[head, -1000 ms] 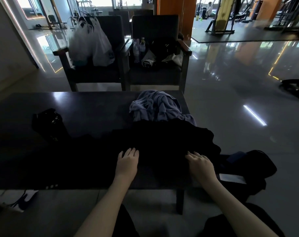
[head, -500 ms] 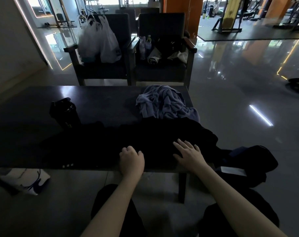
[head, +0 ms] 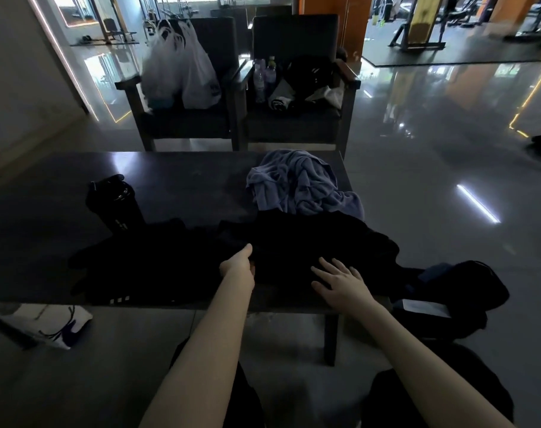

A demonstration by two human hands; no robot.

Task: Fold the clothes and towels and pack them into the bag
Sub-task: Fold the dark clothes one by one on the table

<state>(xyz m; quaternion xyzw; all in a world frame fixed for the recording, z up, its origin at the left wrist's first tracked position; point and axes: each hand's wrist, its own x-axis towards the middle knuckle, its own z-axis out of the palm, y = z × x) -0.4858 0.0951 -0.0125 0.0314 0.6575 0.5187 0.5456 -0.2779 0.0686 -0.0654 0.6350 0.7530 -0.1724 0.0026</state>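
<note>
With the left hand (head: 236,267), gripping a fold of black garment (head: 293,242) in curled fingers; with the right hand (head: 340,284), pressing flat on it, fingers spread wide. Too dark to count the black pieces on the tabletop (head: 185,186). Behind: one black bottle (head: 117,205), one crumpled blue towel (head: 300,186). Past the right edge, one black bag (head: 467,288).

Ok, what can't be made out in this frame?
Head view, left hand: fingers hidden behind the hand itself, so its grip on the garment is unclear.
Head view, garment: too dark to tell its type or folds.
Head view, bag right of the table: dark, opening not visible.
Head view, right chair: the dark heap on its seat is too small to name.
</note>
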